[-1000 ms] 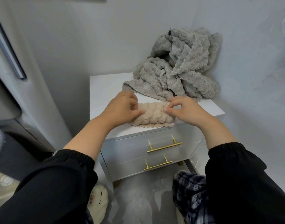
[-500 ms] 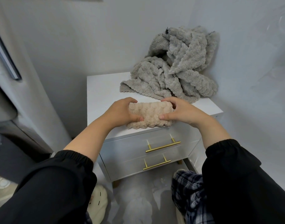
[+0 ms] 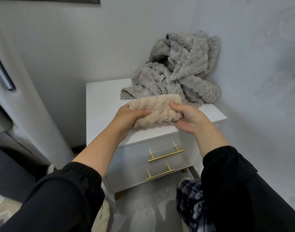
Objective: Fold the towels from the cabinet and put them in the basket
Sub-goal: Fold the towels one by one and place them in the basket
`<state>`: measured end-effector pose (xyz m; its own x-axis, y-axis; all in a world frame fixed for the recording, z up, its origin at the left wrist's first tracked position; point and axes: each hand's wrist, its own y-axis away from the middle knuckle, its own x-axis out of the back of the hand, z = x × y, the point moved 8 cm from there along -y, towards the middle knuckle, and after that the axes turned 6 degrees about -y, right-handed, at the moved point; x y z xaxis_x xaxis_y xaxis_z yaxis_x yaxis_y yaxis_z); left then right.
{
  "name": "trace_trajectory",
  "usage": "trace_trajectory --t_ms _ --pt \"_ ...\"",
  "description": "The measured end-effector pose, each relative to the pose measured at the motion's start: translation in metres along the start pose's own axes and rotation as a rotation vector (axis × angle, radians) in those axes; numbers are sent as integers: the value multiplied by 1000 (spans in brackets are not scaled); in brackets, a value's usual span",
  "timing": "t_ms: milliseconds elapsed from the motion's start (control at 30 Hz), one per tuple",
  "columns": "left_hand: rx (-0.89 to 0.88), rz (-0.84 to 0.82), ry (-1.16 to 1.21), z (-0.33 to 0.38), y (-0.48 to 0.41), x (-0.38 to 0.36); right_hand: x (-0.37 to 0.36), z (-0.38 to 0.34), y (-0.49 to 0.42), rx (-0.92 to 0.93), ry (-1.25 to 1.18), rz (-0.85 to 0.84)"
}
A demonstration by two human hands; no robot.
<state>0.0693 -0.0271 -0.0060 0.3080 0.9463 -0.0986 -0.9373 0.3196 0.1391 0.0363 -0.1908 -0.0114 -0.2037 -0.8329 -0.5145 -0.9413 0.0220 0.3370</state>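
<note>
A small folded beige towel (image 3: 157, 109) is lifted just above the front of the white cabinet top (image 3: 101, 97). My left hand (image 3: 128, 118) grips its left end, thumb on top. My right hand (image 3: 188, 118) grips its right end, thumb pressed into the fabric. Behind it, a crumpled grey towel (image 3: 178, 72) is heaped at the back right of the cabinet, leaning against the wall. No basket is in view.
The cabinet has two shut drawers with gold bar handles (image 3: 166, 154). Walls close in behind and to the right. A grey curtain (image 3: 26, 97) hangs at the left. My plaid trouser leg (image 3: 192, 198) and the floor lie below.
The beige towel lay flat on the cabinet under both hands a second ago. Both hands have since gripped its ends and raised it off the top.
</note>
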Motion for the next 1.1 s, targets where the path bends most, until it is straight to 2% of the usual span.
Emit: trace_trajectory --t_ms 133,333,467,633,767,833,933,1100 --pt "-25 55 -14 -2 0 -9 12 -3 2 104 2 127" --pt "-19 93 -105 -8 14 -43 44 -32 41 401 458 456" --pt "-4 -11 -113 -2 31 -99 70 -68 94 543 646 589" --pt "74 -175 -64 -10 62 -184 124 -94 166 616 778 753" --pt "196 -230 16 -35 79 -231 152 -98 218 626 898 737" --pt "264 -256 28 -55 88 -255 174 -94 244 592 917 717" --pt "364 -319 69 -91 105 -288 207 -83 282 607 968 793" --pt "544 -442 56 -149 138 -333 272 -44 322 571 645 900"
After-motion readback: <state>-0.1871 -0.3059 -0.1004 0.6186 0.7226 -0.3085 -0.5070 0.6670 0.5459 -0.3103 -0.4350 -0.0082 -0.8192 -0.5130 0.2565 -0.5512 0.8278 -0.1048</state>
